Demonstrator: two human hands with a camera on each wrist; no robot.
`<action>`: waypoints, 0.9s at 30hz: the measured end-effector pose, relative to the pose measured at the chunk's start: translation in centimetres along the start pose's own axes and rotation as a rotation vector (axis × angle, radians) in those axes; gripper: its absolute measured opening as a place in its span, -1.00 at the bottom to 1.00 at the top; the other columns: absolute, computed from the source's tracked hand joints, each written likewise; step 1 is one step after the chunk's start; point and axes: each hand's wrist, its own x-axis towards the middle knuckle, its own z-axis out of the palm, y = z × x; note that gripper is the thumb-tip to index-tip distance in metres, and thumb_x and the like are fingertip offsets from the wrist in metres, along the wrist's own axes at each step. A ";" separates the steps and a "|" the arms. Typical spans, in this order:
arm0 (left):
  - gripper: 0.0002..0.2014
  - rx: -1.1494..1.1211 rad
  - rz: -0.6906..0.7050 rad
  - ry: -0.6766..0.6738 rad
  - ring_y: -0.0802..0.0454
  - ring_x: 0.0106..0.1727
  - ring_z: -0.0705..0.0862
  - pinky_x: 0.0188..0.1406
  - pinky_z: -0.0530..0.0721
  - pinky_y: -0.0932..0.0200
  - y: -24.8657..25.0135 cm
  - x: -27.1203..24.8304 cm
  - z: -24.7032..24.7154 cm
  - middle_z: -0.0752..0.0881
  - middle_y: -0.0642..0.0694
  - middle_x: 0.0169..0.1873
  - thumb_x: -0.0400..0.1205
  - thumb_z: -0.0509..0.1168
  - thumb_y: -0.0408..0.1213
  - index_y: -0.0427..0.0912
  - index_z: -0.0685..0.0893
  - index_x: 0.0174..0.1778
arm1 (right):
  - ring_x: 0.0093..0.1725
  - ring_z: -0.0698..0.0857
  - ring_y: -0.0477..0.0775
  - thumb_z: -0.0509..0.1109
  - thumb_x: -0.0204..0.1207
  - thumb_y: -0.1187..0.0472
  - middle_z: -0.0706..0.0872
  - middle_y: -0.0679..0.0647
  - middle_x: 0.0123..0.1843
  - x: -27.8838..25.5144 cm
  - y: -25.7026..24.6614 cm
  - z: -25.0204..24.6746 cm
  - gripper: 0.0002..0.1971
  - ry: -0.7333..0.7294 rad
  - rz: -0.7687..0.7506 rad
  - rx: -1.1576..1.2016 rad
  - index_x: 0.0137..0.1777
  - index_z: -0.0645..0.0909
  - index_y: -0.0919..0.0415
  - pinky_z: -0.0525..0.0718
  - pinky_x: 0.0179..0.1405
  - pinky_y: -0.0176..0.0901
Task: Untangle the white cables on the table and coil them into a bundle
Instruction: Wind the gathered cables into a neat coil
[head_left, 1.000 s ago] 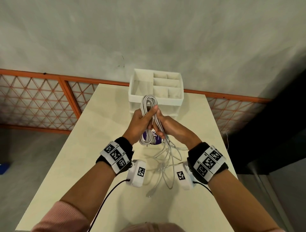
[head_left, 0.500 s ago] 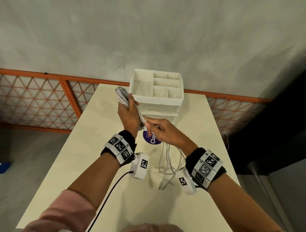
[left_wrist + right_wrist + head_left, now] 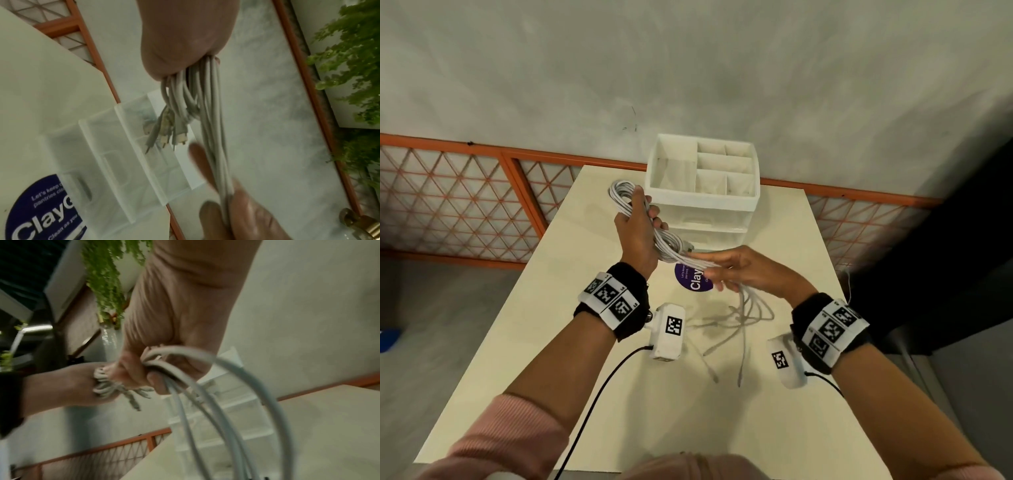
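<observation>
My left hand (image 3: 638,229) grips a coil of white cables (image 3: 624,195) above the table, its loop end sticking out past the fingers towards the back left. From the fist the strands (image 3: 207,100) run down to my right hand (image 3: 726,270), which pinches them in its fingers (image 3: 158,382). Short plug ends (image 3: 179,136) dangle under the left fist. Beyond the right hand the loose cable tails (image 3: 743,322) hang and lie spread on the table (image 3: 524,325).
A white compartment organiser with clear drawers (image 3: 703,192) stands at the table's back edge, just behind my hands. A purple round sticker (image 3: 693,282) lies on the table under them. An orange lattice railing (image 3: 458,192) runs behind the table.
My left hand has carried the coil up and to the left, away from the centre. My right hand has slid along the strands to the right, and the loose tails have shifted on the table.
</observation>
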 end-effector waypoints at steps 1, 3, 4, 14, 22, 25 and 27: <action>-0.69 0.012 0.003 -0.017 0.16 -0.68 0.31 -0.60 0.43 0.27 0.2 0.0 0.0 0.41 0.10 -0.71 0.66 0.23 -0.09 -0.12 0.48 -0.37 | -0.52 0.40 -0.16 0.37 0.57 0.23 0.58 -0.10 -0.50 -0.2 0.4 -0.6 -0.64 0.082 0.030 0.019 0.38 0.59 0.14 0.38 -0.51 -0.41; -0.69 0.087 0.025 -0.089 0.16 -0.67 0.31 -0.58 0.43 0.24 0.4 -0.3 0.0 0.40 0.10 -0.70 0.66 0.25 -0.08 -0.12 0.49 -0.37 | -0.57 0.37 -0.21 0.42 0.53 0.23 0.56 -0.11 -0.56 0.0 0.7 -1.3 -0.72 0.189 0.067 -0.024 0.23 0.69 0.23 0.30 -0.57 -0.43; -0.70 0.146 0.039 -0.141 0.16 -0.66 0.31 -0.56 0.42 0.23 0.4 -0.5 0.1 0.40 0.10 -0.70 0.65 0.27 -0.08 -0.11 0.50 -0.37 | -0.58 0.37 -0.21 0.43 0.52 0.24 0.57 -0.09 -0.55 0.1 0.5 -1.6 -0.73 0.209 0.060 -0.066 0.20 0.71 0.24 0.28 -0.58 -0.45; -0.73 0.506 0.111 -0.467 0.15 -0.60 0.56 -0.48 0.57 0.23 -0.5 -3.0 2.0 0.58 0.08 -0.68 0.59 0.30 -0.39 -0.17 0.58 -0.46 | -0.32 0.72 -0.09 0.65 0.25 0.26 0.76 0.08 -0.30 1.1 -5.7 -2.3 -0.57 0.286 -0.107 -0.367 -0.08 0.42 0.19 0.57 -0.29 -0.36; -0.74 0.514 -0.038 -0.564 -0.04 -0.58 0.70 -0.54 0.74 0.13 -0.7 -4.3 1.3 0.73 -0.18 -0.57 0.69 0.18 -0.32 -0.30 0.66 -0.27 | -0.37 0.62 0.20 0.71 -0.05 -0.03 0.67 0.07 -0.28 1.2 -7.4 -1.0 -0.21 0.431 -0.141 -0.918 -0.01 0.19 0.07 0.39 -0.48 -0.16; -0.67 0.642 0.009 -0.636 0.01 -0.66 0.63 -0.56 0.66 0.23 -0.6 -4.2 0.8 0.66 -0.23 -0.62 0.69 0.18 -0.28 -0.29 0.65 -0.36 | -0.41 0.53 0.10 0.71 -0.02 -0.10 0.59 0.02 -0.35 1.0 -7.2 -1.2 -0.25 0.367 -0.131 -0.839 -0.04 0.26 0.09 0.39 -0.46 -0.10; -0.71 0.690 0.035 -0.675 0.01 -0.68 0.58 -0.58 0.62 0.23 -0.5 -3.6 0.3 0.63 -0.23 -0.60 0.68 0.21 -0.27 -0.26 0.64 -0.34 | -0.44 0.49 0.00 0.69 0.04 -0.12 0.56 -0.04 -0.43 0.8 -6.8 -2.2 -0.36 0.300 -0.059 -0.725 -0.07 0.37 0.10 0.39 -0.43 -0.07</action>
